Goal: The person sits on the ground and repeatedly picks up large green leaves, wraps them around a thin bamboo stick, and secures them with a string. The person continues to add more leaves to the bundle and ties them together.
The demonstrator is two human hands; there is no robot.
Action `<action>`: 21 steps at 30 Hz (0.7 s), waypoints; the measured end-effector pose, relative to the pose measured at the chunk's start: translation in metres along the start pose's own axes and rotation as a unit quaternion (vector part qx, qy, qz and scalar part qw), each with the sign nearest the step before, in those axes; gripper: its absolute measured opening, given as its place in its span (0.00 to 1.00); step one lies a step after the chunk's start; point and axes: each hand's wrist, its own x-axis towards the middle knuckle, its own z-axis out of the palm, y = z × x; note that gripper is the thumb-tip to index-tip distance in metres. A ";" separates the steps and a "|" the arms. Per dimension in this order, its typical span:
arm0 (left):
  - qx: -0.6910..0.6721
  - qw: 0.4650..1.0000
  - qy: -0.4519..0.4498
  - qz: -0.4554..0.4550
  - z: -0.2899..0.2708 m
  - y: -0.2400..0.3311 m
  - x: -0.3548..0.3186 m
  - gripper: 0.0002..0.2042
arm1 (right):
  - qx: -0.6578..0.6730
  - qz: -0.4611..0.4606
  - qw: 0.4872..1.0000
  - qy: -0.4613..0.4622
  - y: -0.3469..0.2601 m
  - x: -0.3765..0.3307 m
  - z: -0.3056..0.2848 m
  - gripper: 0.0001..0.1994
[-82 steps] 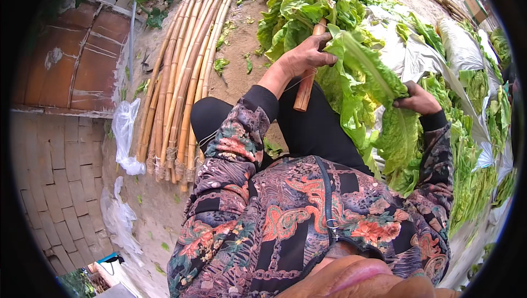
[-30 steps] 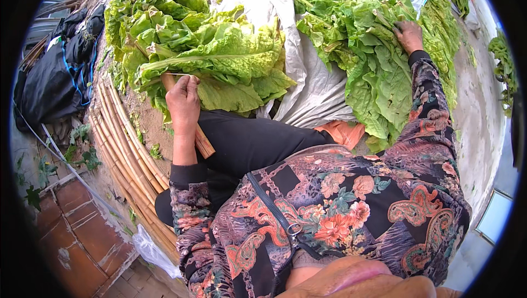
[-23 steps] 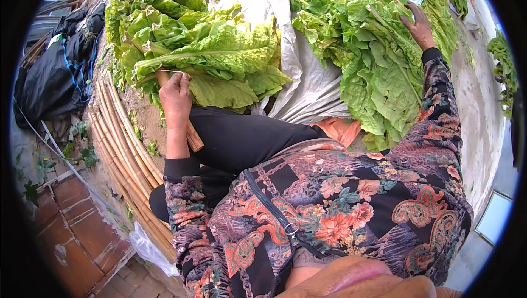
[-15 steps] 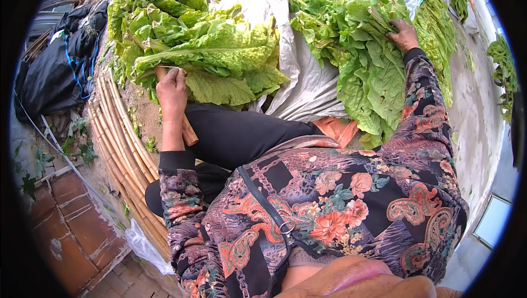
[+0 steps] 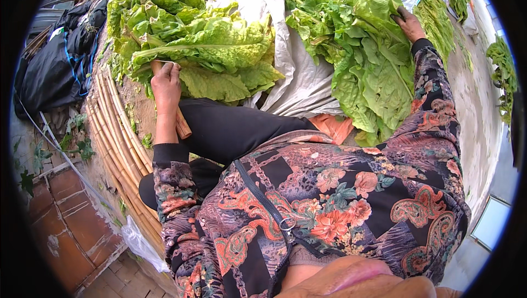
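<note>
My left hand (image 5: pixel 166 86) is closed in a pinch on a thin white string (image 5: pixel 173 63) and lies over a brown wooden pole (image 5: pixel 183 125). The pole's near end rests by my thigh, and its far part runs under a pile of large yellow-green leaves (image 5: pixel 219 51), which look like tobacco leaves. Out to the right, my right hand (image 5: pixel 409 24) has its fingers curled at the edge of a second leaf pile (image 5: pixel 357 51), closed on a leaf there; the fingertips are partly hidden.
A pale cloth sheet (image 5: pixel 307 86) spreads between and under the piles. Several bamboo poles (image 5: pixel 118 141) lie at my left, with a black bag (image 5: pixel 52 81) beyond. A clear plastic bag (image 5: pixel 141 243) lies near the poles' lower end. More leaves (image 5: pixel 436 29) lie at far right.
My right hand has moved a little up and to the right, and leaves of the right pile have shifted with it. My left hand has moved slightly left and up with the pole.
</note>
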 end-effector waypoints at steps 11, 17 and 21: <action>0.055 0.998 0.006 0.025 -0.006 0.021 -0.002 0.10 | -0.194 -0.003 0.981 0.018 -0.053 -0.029 0.024 0.23; 0.048 0.996 -0.064 -0.046 -0.013 0.014 -0.007 0.17 | -0.148 -0.001 0.966 0.213 -0.076 -0.035 -0.046 0.15; 0.088 0.986 -0.131 -0.047 -0.022 0.034 -0.006 0.34 | -0.219 -0.082 0.955 0.184 -0.236 -0.049 -0.077 0.12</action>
